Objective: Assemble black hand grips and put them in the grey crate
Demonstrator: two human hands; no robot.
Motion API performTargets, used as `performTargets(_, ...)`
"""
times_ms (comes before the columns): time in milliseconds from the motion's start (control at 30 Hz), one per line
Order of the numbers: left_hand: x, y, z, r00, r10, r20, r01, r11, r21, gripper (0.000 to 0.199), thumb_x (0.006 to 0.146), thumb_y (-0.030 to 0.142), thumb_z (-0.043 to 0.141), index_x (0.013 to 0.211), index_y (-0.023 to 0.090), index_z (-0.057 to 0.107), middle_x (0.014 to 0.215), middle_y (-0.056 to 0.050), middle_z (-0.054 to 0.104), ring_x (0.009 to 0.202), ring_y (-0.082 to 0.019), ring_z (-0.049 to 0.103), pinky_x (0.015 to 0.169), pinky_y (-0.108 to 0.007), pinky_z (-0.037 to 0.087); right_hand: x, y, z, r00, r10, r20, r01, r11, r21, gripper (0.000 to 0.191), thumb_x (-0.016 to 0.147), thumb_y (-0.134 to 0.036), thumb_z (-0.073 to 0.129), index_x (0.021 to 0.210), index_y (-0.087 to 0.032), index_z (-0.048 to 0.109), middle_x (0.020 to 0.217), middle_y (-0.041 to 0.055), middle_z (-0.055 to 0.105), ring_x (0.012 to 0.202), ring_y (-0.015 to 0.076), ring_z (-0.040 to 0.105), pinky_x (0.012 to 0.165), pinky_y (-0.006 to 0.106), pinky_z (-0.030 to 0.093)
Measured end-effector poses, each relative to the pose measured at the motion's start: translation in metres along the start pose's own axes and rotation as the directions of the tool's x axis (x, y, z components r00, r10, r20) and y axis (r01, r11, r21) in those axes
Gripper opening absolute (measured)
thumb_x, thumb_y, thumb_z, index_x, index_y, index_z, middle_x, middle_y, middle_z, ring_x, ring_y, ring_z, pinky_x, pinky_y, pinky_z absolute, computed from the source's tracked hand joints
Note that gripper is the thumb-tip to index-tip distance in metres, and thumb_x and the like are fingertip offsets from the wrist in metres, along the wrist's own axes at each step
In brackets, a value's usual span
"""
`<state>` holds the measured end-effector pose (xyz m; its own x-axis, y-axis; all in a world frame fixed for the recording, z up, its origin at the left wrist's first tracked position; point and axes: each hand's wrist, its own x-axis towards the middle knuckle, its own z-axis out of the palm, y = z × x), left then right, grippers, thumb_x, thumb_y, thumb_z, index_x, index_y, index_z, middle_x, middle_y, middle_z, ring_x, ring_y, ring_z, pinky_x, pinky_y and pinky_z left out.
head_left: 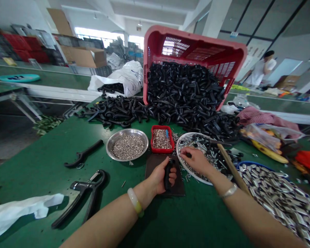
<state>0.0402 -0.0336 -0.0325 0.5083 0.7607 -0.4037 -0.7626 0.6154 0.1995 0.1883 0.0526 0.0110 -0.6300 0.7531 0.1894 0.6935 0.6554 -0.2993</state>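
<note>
- A black curved plastic handle (167, 175) stands upright on a dark flat board (177, 186), its matte body closed inside the left hand (160, 175).
- The right hand (195, 160) is curled over a round white plate (183, 165); whether its fingertips (182, 151) pinch anything is hidden.
- That plate holds shiny steel screws with black knobs (209, 155).
- Between the hands' reach lie a red tray of thin steel pins (162, 138) and a steel bowl of silvery beads (111, 148).
- Beyond, a tipped pink-red crate (193, 44) spills glossy black curved pieces (183, 93) across a green bench (157, 220).
</note>
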Motion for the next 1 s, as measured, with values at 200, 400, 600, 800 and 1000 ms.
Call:
performTargets(200,0.0,-0.005,0.001,0.996,0.089,-0.033,-0.087,0.995,0.043,0.036,0.079,0.049,0.048,0.072,0.013,0.045,0.058,0.005,0.036,0.039,-0.001,0.033,0.031,-0.01,0.024,-0.031,-0.041,0.009,0.981,-0.078,-0.176,0.12,0.962,0.244,0.009,0.079,-0.025,0.052,0.083,-0.02,0.059,0.084,0.0045,0.065,0.079,0.0164,0.059,0.073,0.03,0.045)
performTargets(400,-0.001,-0.008,0.001,0.992,0.109,-0.064,-0.106,0.993,0.05,0.038,0.079,0.05,0.047,0.072,0.013,0.046,0.056,0.005,0.036,0.038,-0.001,0.033,0.032,-0.009,0.024,-0.029,-0.046,0.015,0.978,-0.059,-0.202,0.087,0.987,0.134,0.019,0.078,-0.021,0.053,0.096,-0.02,0.06,0.091,0.0071,0.066,0.085,0.0185,0.06,0.075,0.033,0.046)
performTargets(600,-0.007,-0.006,0.009,0.966,0.217,-0.142,-0.199,0.972,0.128,0.031,0.075,0.045,0.057,0.077,0.015,0.048,0.058,0.005,0.042,0.039,-0.001,0.036,0.031,-0.009,0.023,-0.026,-0.045,0.012,0.992,0.021,-0.124,0.003,0.983,0.185,0.016,0.077,-0.032,0.057,0.082,-0.02,0.064,0.081,0.0048,0.065,0.077,0.0179,0.059,0.072,0.031,0.045)
performTargets(800,-0.013,-0.002,0.015,0.992,0.113,-0.054,-0.114,0.993,-0.009,0.028,0.081,0.038,0.051,0.08,0.01,0.052,0.053,0.006,0.04,0.034,0.001,0.028,0.029,-0.008,0.021,-0.015,-0.055,0.002,0.927,0.263,-0.266,0.019,0.677,0.735,0.023,0.084,-0.039,0.042,0.093,-0.022,0.055,0.076,0.0007,0.058,0.07,0.0138,0.055,0.067,0.028,0.045)
performTargets(1000,-0.013,-0.009,0.01,0.998,0.062,-0.02,-0.063,0.995,-0.074,0.031,0.078,0.043,0.052,0.071,0.012,0.049,0.05,0.005,0.039,0.034,0.0,0.029,0.029,-0.009,0.022,-0.008,-0.08,0.014,0.929,0.242,-0.279,0.105,0.553,0.827,0.019,0.089,-0.037,0.03,0.092,-0.024,0.043,0.076,-0.0002,0.049,0.073,0.0128,0.051,0.071,0.027,0.045)
